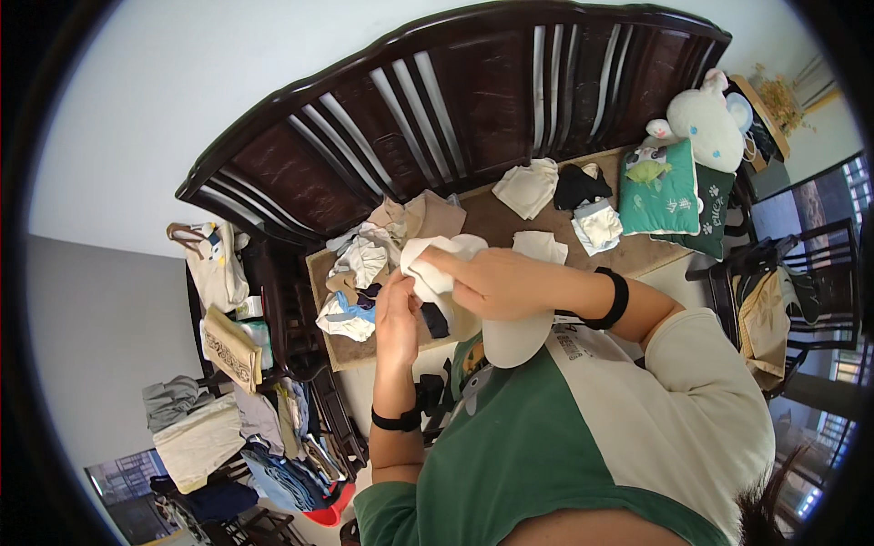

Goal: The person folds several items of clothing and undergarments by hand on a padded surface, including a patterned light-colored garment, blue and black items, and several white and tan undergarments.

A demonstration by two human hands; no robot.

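Observation:
Both my hands are raised in front of my chest, over the near edge of the bench seat. A soft white piece of clothing [519,342] is between them; its exact kind does not show. My left hand [398,320] pinches its left edge, fingers pointing up. My right hand [510,284] grips it from the right, with the fingers bent into the cloth and partly hidden by it. Part of the white cloth bunches above my fingers, and a smooth rounded part hangs below my right hand. Black bands are around both my forearms.
Behind my hands, a dark wooden bench has a brown seat mat [480,211]. A loose clothes heap [364,259] lies left; folded white cloth [526,188], a black garment [581,187], a green cushion [660,189] and a white plush toy [706,127] lie right. Clothes stacks [282,464] stand lower left.

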